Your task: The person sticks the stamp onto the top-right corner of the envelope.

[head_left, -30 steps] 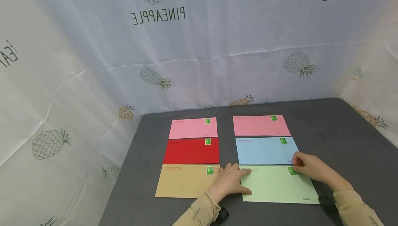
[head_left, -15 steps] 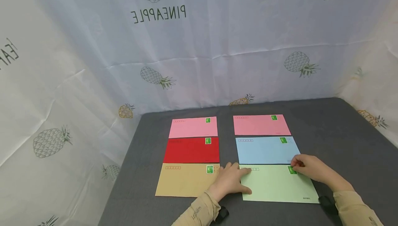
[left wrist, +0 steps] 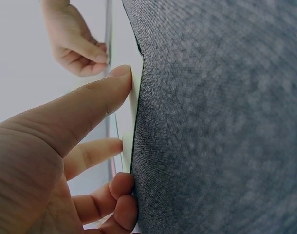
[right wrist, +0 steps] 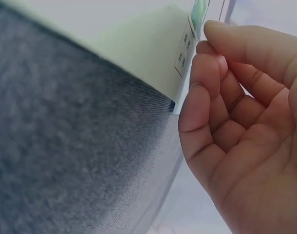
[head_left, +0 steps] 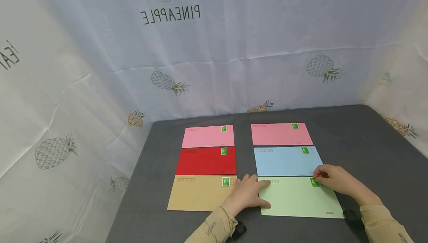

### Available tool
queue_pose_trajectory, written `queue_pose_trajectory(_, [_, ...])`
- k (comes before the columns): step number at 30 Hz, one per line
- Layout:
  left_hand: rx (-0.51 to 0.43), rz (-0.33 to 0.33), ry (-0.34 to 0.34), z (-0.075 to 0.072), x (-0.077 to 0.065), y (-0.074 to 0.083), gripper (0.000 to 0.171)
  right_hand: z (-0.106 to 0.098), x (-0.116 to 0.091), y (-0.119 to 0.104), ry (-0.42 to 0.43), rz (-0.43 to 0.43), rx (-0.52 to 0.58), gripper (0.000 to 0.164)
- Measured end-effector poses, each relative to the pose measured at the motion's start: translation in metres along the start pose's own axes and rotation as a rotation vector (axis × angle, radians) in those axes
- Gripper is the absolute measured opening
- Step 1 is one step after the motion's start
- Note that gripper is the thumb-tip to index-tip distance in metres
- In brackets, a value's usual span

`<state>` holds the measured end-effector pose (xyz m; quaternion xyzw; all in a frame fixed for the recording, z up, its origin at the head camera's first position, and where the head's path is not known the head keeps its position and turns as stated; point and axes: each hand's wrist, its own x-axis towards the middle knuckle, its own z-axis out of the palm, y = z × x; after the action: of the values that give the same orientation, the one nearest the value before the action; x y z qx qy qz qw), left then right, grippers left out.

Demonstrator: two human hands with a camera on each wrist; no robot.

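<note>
A pale green envelope [head_left: 297, 198] lies at the front right of the table. My left hand [head_left: 245, 194] rests on its left edge, thumb and index finger spread and pressing it down; in the left wrist view the other fingers [left wrist: 121, 185] bend at the table beside that edge. At the envelope's upper right corner is a green postage stamp [head_left: 315, 182]. My right hand [head_left: 336, 179] pinches at this stamp with thumb and index fingertips, the rest curled. In the right wrist view the stamp's edge [right wrist: 193, 24] looks slightly raised; the fingers partly hide it.
Behind the green envelope lie a blue envelope [head_left: 284, 165] and a pink one [head_left: 281, 137]. The left column has a tan envelope [head_left: 197, 198], a red one [head_left: 204, 165] and a pink one [head_left: 207, 141]. All bear green stamps. A pineapple-print curtain [head_left: 227, 42] surrounds the grey table.
My right hand has shifted very slightly left over the stamp. The left hand and the envelopes have stayed in place.
</note>
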<state>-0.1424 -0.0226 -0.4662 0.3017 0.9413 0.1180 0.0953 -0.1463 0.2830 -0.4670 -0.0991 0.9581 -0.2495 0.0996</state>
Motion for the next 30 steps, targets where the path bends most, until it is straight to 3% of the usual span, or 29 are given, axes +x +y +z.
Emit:
queue_pose_trajectory(10, [0.013,0.024,0.025,0.001,0.001,-0.001,0.067,-0.002,-0.001,0.0,0.023,0.053,-0.004,0.011])
queue_pose_trajectory(17, [0.002,0.012,0.026,0.002,0.003,-0.003,0.067,-0.004,-0.001,0.0,0.076,0.042,-0.017,0.011])
queue_pose_trajectory(21, [0.018,0.037,0.09,0.002,0.004,-0.005,0.057,-0.009,-0.001,-0.002,0.129,0.028,-0.018,0.01])
queue_pose_trajectory(30, [0.075,0.119,0.301,-0.01,0.003,-0.01,0.046,-0.02,-0.002,-0.005,0.187,-0.001,-0.027,0.015])
